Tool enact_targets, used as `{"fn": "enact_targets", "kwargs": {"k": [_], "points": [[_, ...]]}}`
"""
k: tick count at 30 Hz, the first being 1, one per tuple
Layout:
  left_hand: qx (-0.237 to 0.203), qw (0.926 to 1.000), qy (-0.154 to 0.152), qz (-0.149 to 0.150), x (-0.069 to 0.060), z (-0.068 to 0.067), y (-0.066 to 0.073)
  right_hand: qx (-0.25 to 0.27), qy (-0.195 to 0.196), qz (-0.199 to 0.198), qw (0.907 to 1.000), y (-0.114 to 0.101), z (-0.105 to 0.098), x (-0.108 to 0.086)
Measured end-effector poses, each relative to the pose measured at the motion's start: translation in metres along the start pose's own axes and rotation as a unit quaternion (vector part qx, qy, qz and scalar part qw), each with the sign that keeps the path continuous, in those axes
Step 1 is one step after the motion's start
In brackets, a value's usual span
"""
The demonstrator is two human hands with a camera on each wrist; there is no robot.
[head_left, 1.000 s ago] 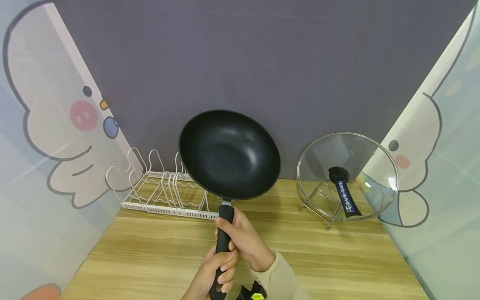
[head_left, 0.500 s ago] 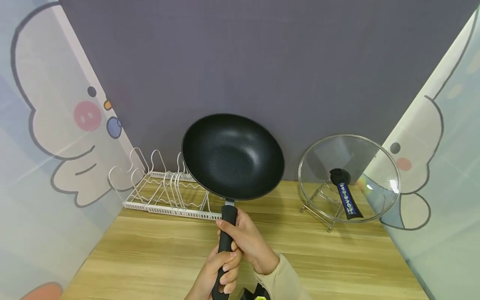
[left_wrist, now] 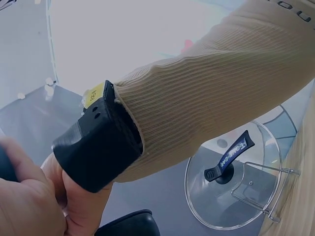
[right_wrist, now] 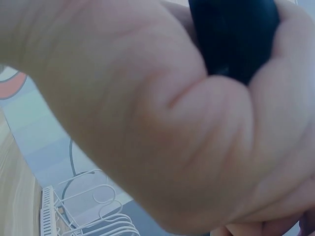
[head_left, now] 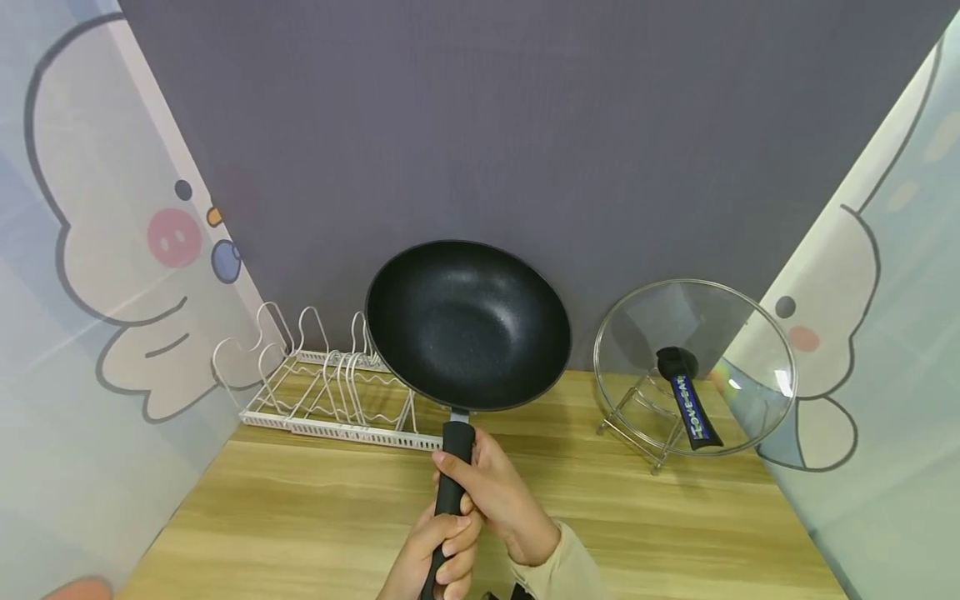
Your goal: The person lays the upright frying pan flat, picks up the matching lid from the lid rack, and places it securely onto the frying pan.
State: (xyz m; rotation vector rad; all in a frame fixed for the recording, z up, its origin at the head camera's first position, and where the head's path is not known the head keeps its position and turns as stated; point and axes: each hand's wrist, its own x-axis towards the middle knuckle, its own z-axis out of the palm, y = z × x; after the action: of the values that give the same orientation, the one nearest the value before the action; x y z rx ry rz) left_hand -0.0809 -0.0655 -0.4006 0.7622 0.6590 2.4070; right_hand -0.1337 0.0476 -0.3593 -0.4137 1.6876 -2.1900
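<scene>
Both hands hold a black wok [head_left: 468, 325] by its long black handle [head_left: 452, 492], its dark inside facing the head camera. My right hand [head_left: 498, 496] grips the upper part of the handle, thumb laid across it. Lower down, my left hand [head_left: 437, 554] wraps its fingers round the handle, close against the right. In the left wrist view the left hand [left_wrist: 29, 201] is at the lower left, beside the sleeved right arm. The right hand [right_wrist: 147, 113] fills much of the right wrist view, around the dark handle [right_wrist: 236, 39].
A white wire dish rack [head_left: 341, 430] stands at the back left, partly behind the wok. At the right, a glass lid [head_left: 731, 333] with a black handle leans upright on a small metal stand [head_left: 637, 442]. A grey wall backs the wooden table [head_left: 300, 517].
The wok, held by both hands, appears slightly lower and further right in the head view. The rack and lid also shift somewhat in the picture; both grips stay the same.
</scene>
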Motion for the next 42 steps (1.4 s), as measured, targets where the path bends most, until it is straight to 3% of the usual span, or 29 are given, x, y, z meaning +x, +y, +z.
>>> {"fn": "enact_targets", "kwargs": {"k": [22,42], "points": [[-0.04,0.9984,-0.039,0.004,0.0022,-0.0035,0.0006,0.016,-0.042,-0.029,0.9986,0.0011,-0.0049,-0.0016],[-0.06,0.9972,-0.044,-0.007,-0.0008,-0.0047,-0.004,-0.002,-0.017,-0.011,0.9998,0.0065,-0.0052,-0.0058]]}}
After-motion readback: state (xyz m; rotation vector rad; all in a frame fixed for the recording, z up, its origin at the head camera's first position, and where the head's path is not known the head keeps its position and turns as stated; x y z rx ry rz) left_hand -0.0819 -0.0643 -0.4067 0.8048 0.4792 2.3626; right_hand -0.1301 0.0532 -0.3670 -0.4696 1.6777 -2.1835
